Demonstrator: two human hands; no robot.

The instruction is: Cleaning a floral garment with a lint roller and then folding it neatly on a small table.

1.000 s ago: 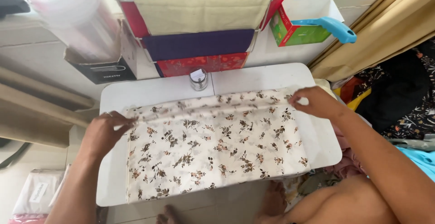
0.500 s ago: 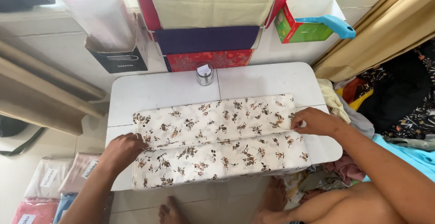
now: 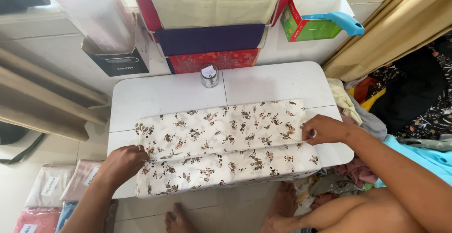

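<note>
A cream cloth with a brown flower print (image 3: 221,134) lies folded on a low white table (image 3: 174,96). Its upper layer is folded down over the lower one, leaving a strip of the lower layer showing at the near edge. My left hand (image 3: 123,163) pinches the fold's left end. My right hand (image 3: 325,129) pinches the fold's right end, fingers closed on the cloth edge.
A small glass jar (image 3: 209,76) stands at the table's back. Behind it hang red, cream and purple fabrics (image 3: 212,16), with a dark box (image 3: 117,61) to the left and a green box (image 3: 306,25) with a blue handle to the right. Packed cloths (image 3: 52,186) lie at left, loose clothes (image 3: 358,115) at right.
Both hands drew the cloth's far edge toward me, laying the upper layer over the lower. Since half a second ago the fold has moved slightly nearer.
</note>
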